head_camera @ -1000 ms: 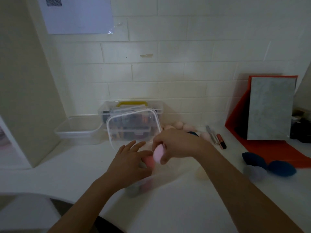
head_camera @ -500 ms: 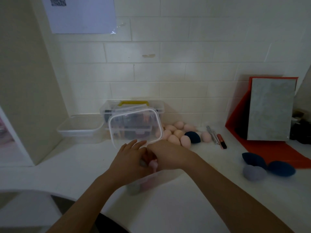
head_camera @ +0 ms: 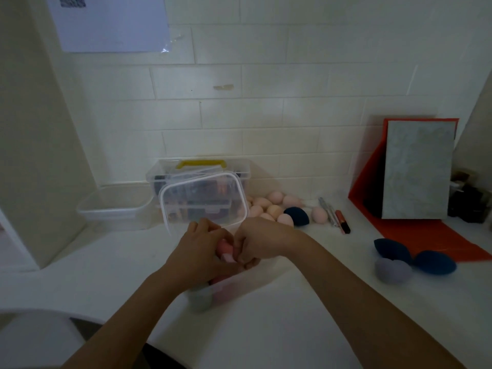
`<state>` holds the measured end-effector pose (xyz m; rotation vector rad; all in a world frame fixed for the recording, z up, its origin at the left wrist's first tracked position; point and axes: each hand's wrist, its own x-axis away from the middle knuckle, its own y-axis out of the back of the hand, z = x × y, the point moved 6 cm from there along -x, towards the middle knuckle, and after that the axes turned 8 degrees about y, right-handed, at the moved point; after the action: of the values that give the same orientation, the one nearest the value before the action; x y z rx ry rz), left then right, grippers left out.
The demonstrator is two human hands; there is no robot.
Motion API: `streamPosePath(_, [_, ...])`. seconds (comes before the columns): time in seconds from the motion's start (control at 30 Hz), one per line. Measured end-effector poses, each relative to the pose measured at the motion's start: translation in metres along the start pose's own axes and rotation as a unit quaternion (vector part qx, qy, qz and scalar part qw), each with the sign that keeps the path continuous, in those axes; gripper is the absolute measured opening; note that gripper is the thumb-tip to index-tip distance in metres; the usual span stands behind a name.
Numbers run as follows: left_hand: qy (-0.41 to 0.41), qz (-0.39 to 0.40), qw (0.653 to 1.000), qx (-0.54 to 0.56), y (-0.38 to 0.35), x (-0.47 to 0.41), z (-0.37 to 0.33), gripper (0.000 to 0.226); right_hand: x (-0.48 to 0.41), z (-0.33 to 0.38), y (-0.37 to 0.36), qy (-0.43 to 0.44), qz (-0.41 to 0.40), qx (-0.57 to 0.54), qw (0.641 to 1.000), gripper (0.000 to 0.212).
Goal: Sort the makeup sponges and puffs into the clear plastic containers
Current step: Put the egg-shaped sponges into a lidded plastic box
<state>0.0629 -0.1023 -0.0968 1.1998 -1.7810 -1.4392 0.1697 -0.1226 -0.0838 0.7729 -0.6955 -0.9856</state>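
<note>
The left grip [head_camera: 198, 251] and right grip [head_camera: 262, 242] meet with fingers curled, pinching a pink sponge [head_camera: 225, 250] between them, directly above the clear container [head_camera: 231, 290]. The sponge is mostly hidden; its long axis seems to run away from the person, paler end nearest. Peach sponges [head_camera: 269, 209] lie just beyond the right grip on the tabletop [head_camera: 266, 328].

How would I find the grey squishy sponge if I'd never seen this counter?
Go to the right side of the white counter, where an orange sheet lies. Three egg-shaped sponges sit together at its near edge. Yours is the grey sponge, closest to you; its two neighbours are dark blue sponges.
</note>
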Motion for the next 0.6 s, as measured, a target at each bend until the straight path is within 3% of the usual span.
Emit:
streamPosePath(0.1, [-0.004,-0.009,1.0,0.003,-0.002,-0.001,-0.001,0.058,0.001,-0.005,0.013,0.017,-0.005,-0.089,0.996,0.008])
streamPosePath(0.17, [-0.005,-0.008,1.0,0.006,-0.002,0.0,0.0,0.057,-0.001,-0.019,0.038,0.011,-0.145,-0.126,0.981,0.008])
streamPosePath(0.23, [-0.01,-0.015,1.0,0.013,-0.001,0.001,-0.001,0.058,0.002,-0.045,0.065,-0.038,-0.328,-0.049,0.943,0.011])
streamPosePath(0.3, [-0.012,-0.019,1.0,0.015,0.0,0.003,-0.002,0.058,0.007,-0.071,0.074,-0.092,-0.42,0.027,0.903,0.014])
streamPosePath(0.6, [-0.016,-0.023,0.999,0.026,0.002,0.005,-0.002,0.059,0.024,-0.124,0.079,-0.19,-0.333,0.021,0.923,0.031])
